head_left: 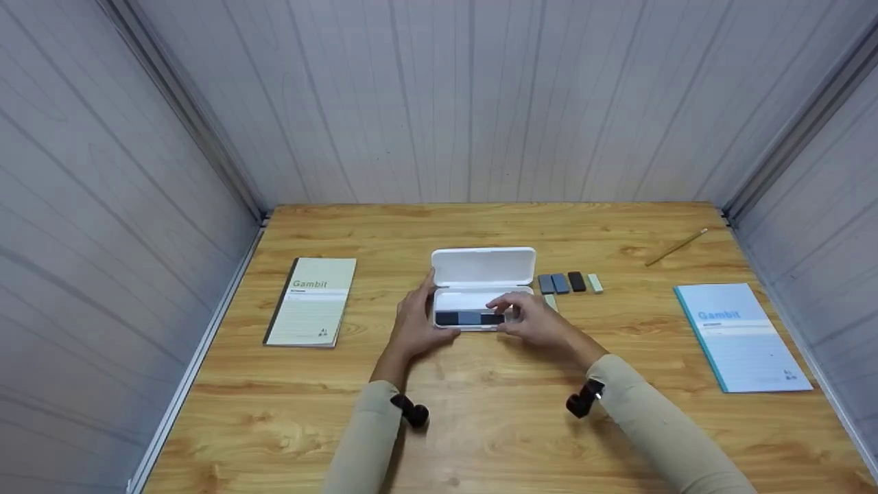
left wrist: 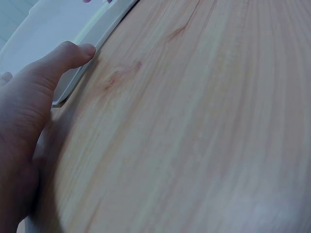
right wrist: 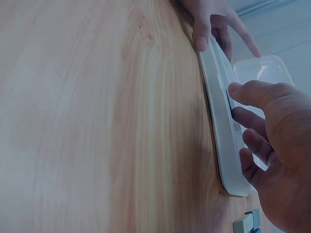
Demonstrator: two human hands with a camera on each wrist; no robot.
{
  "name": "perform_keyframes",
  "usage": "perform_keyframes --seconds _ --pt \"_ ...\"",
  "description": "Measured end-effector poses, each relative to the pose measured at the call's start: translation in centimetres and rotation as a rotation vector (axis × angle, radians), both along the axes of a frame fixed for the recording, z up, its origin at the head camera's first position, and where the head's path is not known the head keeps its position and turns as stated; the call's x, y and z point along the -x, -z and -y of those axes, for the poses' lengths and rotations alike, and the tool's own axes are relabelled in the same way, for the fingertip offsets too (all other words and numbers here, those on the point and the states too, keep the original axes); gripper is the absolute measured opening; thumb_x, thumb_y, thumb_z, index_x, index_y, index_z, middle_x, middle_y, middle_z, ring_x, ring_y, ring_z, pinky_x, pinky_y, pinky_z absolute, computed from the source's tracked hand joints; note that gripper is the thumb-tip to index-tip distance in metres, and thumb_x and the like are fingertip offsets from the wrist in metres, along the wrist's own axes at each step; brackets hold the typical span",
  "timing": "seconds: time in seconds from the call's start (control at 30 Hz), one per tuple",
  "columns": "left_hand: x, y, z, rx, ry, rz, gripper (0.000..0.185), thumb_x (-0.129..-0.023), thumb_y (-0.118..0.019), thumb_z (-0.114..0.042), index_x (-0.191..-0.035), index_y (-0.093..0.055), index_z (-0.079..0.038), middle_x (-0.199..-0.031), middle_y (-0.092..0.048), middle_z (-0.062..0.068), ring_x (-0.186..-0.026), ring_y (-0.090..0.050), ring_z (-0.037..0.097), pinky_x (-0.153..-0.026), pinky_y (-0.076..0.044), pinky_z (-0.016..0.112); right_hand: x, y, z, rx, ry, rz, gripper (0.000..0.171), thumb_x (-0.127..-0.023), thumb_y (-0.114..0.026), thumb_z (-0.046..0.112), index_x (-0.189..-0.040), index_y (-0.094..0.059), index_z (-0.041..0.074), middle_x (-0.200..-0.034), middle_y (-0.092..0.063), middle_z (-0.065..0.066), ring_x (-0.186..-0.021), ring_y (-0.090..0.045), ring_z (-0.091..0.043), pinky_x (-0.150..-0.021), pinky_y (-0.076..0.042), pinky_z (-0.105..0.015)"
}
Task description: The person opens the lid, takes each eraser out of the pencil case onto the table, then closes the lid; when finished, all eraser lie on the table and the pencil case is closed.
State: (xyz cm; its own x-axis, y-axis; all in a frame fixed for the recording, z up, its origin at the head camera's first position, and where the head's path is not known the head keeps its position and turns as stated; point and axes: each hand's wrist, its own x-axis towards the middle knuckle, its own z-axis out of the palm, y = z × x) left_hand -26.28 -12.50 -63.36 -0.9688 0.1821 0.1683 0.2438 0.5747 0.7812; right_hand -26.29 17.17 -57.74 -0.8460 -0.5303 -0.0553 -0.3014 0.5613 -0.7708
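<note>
A white case [head_left: 483, 288] sits open in the middle of the wooden surface [head_left: 480, 425], with its lid standing up at the back. Three small blocks, two dark and one grey-blue, lie in a row [head_left: 470, 318] inside the front of the case.

The left hand [head_left: 417, 321] rests against the left end of the case. Its thumb touches the front edge and its fingers lie nearly straight along the side, grasping nothing. The right hand [head_left: 531, 319] hovers over the right part of the case with loosely bent fingers; I cannot tell if it holds a block.

Just right of the case lie four more small blocks [head_left: 569, 283]. A green notebook [head_left: 312, 300] lies at the left of the frame, a blue notebook [head_left: 742, 336] at the right, and a pencil [head_left: 675, 247] at the upper right.
</note>
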Motion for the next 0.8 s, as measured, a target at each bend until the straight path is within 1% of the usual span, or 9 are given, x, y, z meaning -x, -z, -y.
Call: perform_keyframes --seconds 0.13,0.27,0.37,0.5,0.6,0.8 --pt "0.02 -0.03 -0.02 0.002 0.002 -0.009 0.134 -0.073 -0.102 -0.038 -0.18 -0.026 -0.011 -0.153 -0.07 0.016 -0.151 -0.056 0.042 -0.129 -0.034 0.067 0.08 -0.02 0.22 -0.006 -0.017 -0.031 0.039 -0.101 -0.081 0.012 -0.14 -0.077 0.011 -0.131 -0.076 -0.016 -0.107 -0.06 -0.022 -0.091 -0.046 -0.03" --pt "0.04 -0.04 -0.02 0.008 0.0 -0.008 0.133 -0.073 -0.101 -0.038 -0.18 -0.026 -0.011 -0.154 -0.07 0.016 -0.15 -0.056 0.043 -0.13 -0.033 0.067 0.24 -0.01 0.48 -0.008 -0.033 -0.03 0.039 -0.1 -0.083 0.015 -0.139 -0.078 0.012 -0.127 -0.073 -0.016 -0.106 -0.06 -0.022 -0.09 -0.045 -0.03" --pt "0.03 -0.05 0.0 0.01 -0.002 -0.006 0.133 -0.073 -0.101 -0.038 -0.18 -0.026 -0.012 -0.155 -0.07 0.016 -0.15 -0.056 0.043 -0.131 -0.033 0.068 0.23 0.0 0.68 -0.024 -0.041 -0.012 0.04 -0.102 -0.083 0.018 -0.142 -0.078 0.015 -0.126 -0.069 -0.015 -0.108 -0.058 -0.022 -0.091 -0.045 -0.032" --pt "0.01 -0.05 0.0 0.01 -0.004 -0.003 0.133 -0.073 -0.1 -0.038 -0.18 -0.027 -0.012 -0.157 -0.069 0.016 -0.152 -0.055 0.043 -0.131 -0.032 0.068 0.15 -0.03 0.79 -0.058 -0.06 0.001 0.04 -0.105 -0.08 0.021 -0.144 -0.077 0.018 -0.126 -0.063 -0.013 -0.108 -0.054 -0.02 -0.091 -0.043 -0.032" --pt "0.03 -0.01 -0.03 0.011 -0.004 -0.005 0.133 -0.072 -0.099 -0.039 -0.18 -0.026 -0.012 -0.16 -0.067 0.016 -0.152 -0.055 0.042 -0.131 -0.033 0.068 0.17 -0.09 0.78 -0.077 -0.073 -0.002 0.039 -0.105 -0.08 0.021 -0.144 -0.078 0.019 -0.125 -0.061 -0.013 -0.109 -0.052 -0.021 -0.092 -0.042 -0.032" --pt "-0.02 -0.05 0.01 0.009 -0.007 -0.011 0.133 -0.072 -0.1 -0.038 -0.18 -0.027 -0.012 -0.162 -0.066 0.016 -0.153 -0.055 0.043 -0.131 -0.033 0.069 0.23 -0.01 0.78 -0.095 -0.071 -0.006 0.037 -0.104 -0.08 0.02 -0.141 -0.079 0.021 -0.126 -0.06 -0.012 -0.109 -0.053 -0.022 -0.093 -0.043 -0.035"
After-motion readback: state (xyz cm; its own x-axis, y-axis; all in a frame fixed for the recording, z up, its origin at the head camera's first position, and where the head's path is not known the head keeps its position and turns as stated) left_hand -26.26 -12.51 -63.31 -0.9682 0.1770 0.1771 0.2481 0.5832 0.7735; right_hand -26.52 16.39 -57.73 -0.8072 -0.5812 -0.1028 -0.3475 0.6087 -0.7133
